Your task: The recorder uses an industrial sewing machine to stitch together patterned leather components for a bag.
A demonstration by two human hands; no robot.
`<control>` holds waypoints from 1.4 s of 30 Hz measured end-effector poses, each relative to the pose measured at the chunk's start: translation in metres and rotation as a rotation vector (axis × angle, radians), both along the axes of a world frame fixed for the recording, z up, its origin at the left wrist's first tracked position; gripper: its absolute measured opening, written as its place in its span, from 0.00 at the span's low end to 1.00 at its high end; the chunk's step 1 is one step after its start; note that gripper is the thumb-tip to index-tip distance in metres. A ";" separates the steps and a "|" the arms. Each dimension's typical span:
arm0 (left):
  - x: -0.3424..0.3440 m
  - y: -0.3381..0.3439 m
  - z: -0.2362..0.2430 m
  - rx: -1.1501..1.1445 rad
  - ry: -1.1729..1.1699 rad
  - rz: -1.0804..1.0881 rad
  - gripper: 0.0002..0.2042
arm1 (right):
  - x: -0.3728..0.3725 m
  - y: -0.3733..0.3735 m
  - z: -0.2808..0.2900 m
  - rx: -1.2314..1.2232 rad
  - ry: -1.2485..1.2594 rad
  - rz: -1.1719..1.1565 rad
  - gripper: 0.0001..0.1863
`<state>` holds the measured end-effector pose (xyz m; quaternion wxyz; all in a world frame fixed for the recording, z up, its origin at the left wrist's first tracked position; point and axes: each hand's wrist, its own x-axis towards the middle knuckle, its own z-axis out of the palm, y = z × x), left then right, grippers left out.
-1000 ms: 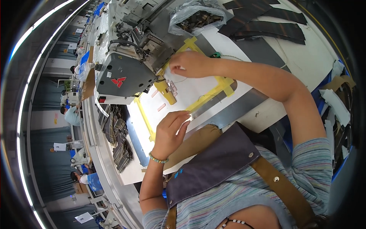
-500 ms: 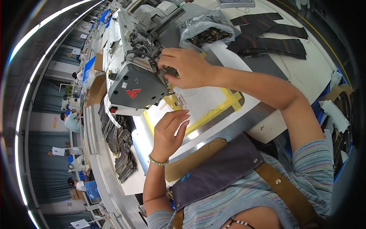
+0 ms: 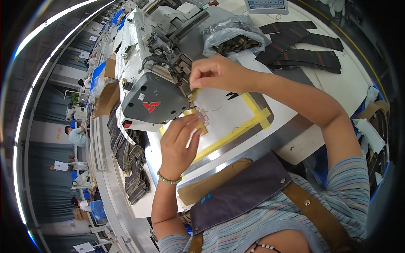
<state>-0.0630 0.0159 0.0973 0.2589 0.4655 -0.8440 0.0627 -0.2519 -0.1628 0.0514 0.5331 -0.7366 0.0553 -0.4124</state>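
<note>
Likely a set-up step at the sewing machine (image 3: 147, 99), left of centre. Left hand (image 3: 177, 145) loosely open beside the yellow plate (image 3: 204, 130), mid-frame; right hand (image 3: 217, 75) above, fingers bent, can't tell if gripping. Next move would call for fine, steady handling.

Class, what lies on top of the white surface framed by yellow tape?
Small pinkish pieces, a thin thread, a dark pointed object and a yellow piece show on the white surface. The left hand and machine head hide part of it; anything beneath cannot be seen.
</note>
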 end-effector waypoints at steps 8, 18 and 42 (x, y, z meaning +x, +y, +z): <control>-0.011 -0.042 -0.007 -0.197 -0.222 -0.002 0.13 | -0.007 0.036 -0.032 0.241 0.276 0.120 0.12; -0.004 -0.025 -0.003 -0.183 -0.150 0.060 0.11 | 0.030 0.018 -0.019 0.063 -0.053 -0.425 0.12; -0.017 -0.060 0.067 -0.138 -0.177 0.065 0.13 | -0.020 0.025 0.026 0.379 0.077 0.601 0.09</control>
